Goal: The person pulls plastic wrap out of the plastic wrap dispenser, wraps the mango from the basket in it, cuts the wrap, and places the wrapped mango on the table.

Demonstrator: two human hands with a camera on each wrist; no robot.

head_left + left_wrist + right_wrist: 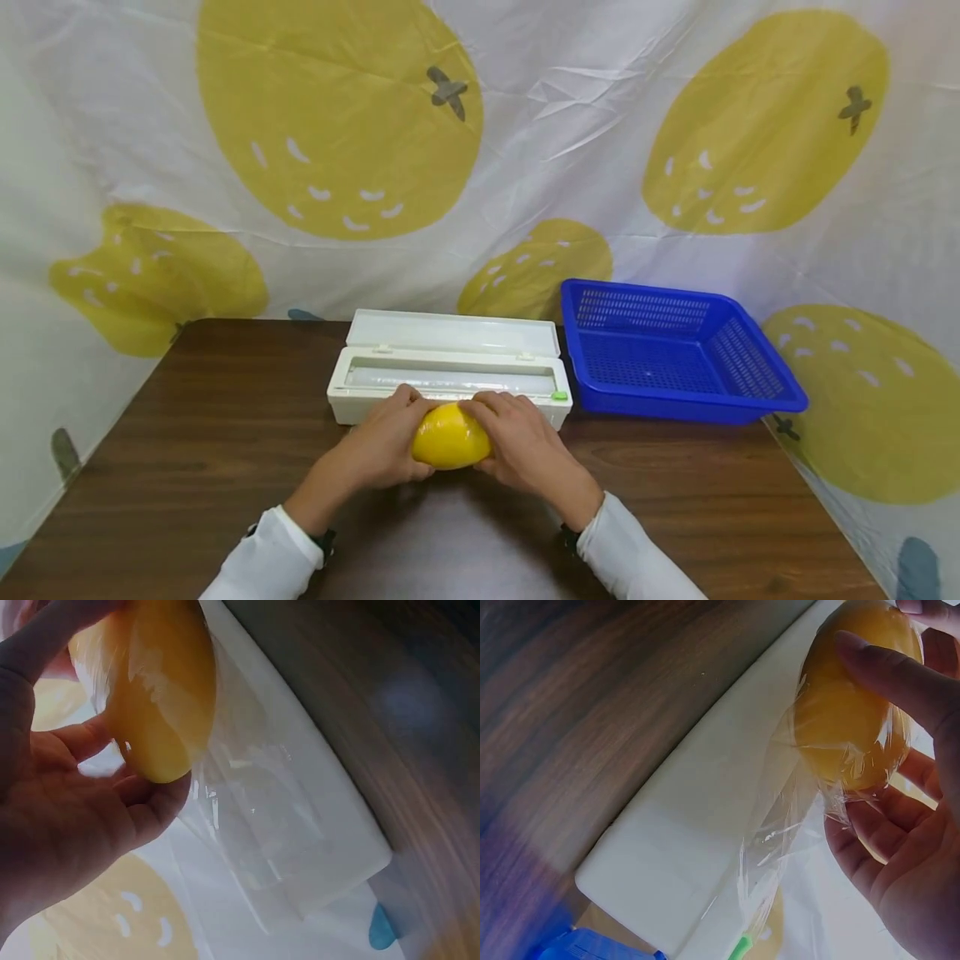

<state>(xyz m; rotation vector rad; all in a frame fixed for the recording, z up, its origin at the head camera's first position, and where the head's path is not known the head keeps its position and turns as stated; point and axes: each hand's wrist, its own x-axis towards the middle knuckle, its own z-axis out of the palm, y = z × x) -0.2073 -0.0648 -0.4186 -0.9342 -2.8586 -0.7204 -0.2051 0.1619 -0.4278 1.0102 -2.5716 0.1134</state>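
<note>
Both hands hold a smooth yellow oval fruit point(452, 437) in front of a white cling film dispenser point(347, 410). My left hand point(385, 439) grips its left end and my right hand point(525, 437) its right end. In the right wrist view, the right thumb point(896, 671) lies over the fruit and the fingers curl beneath. Clear cling film point(251, 799) covers the fruit and stretches to the dispenser, wrinkled and bunched around it. The dispenser's lid point(453, 331) is tipped back, and a film roll point(442, 379) lies inside. A green slider point(559, 396) sits at its right end.
A blue perforated plastic basket point(690, 410) stands to the right of the dispenser, close beside it. Everything rests on a dark wooden table point(187, 467). Behind it hangs a white cloth point(555, 150) printed with large yellow fruit, along the table's back edge.
</note>
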